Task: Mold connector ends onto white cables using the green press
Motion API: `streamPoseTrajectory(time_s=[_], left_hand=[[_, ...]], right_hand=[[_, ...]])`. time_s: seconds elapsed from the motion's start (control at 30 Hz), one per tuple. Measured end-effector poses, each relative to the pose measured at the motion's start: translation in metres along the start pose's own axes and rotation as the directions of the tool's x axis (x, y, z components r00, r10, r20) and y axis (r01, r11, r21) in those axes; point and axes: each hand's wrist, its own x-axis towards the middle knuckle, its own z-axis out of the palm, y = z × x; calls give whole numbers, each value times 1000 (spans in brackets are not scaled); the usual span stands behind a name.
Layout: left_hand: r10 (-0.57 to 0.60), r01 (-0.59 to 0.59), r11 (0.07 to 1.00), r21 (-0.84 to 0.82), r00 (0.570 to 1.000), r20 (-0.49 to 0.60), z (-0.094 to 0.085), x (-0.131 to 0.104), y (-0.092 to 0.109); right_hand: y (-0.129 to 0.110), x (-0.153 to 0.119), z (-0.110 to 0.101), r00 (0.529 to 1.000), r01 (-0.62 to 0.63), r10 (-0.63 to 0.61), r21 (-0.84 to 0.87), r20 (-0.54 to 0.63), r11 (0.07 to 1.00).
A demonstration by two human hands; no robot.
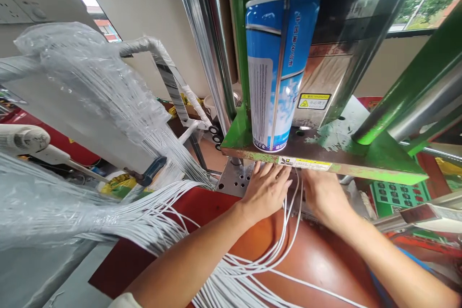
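My left hand (266,188) reaches in below the front edge of a green machine plate (361,154). Its fingers stretch forward over the metal bed, thumb apart, and the tips are partly covered by the plate. Just right of it, several thin white cables (285,231) run up from the red-brown surface and pass between my hands under the plate. My right hand (321,192) is beside these cables, slightly blurred; the plate covers its fingers, so what they hold cannot be seen. A perforated metal bed (229,180) shows left of my left hand.
On the plate stands a blue-and-white spray can (279,72). Plastic-wrapped cable bundles (104,77) hang over a wrapped frame at left, and loose cable ends spread across the red-brown surface (321,260). Steel columns (204,38) rise behind. A green button panel (399,195) lies at right.
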Motion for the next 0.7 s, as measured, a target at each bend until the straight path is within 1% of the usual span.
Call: streamPoseTrajectory(time_s=[0.07,0.1,0.2,0.27,0.33,0.43,0.5,0.6,0.67,0.7], left_hand=[[-8,8,1000,4,1000,22,-1,-1,5],[-5,5,1000,1,1000,31,0,0,7],[-10,9,1000,14,999,36,5,4,8],[-20,19,999,40,1000,24,13,7,6],[-23,24,997,68,1000,-7,22,9,4],[-19,23,996,87,999,-48,33,10,3],[-26,31,996,85,998,-52,36,11,3],[-49,52,997,55,998,-45,29,17,5],[-50,50,999,12,998,-25,15,17,5],[-41,41,999,-17,999,-12,5,13,5]], right_hand=[[-16,-18,4,997,74,-69,-129,39,989],[-22,-22,5,996,84,-77,-190,45,978],[-32,-17,8,997,58,-42,-280,66,958],[-32,-7,10,996,30,-2,-293,94,956],[-30,0,14,995,-2,31,-293,96,956],[-28,1,20,998,-18,32,-266,47,964],[-29,2,22,1000,-14,19,-236,21,972],[-30,7,13,1000,-6,6,-210,0,978],[-28,3,-2,1000,-1,-3,-200,-17,980],[-26,-5,-12,999,4,-11,-184,-37,983]])
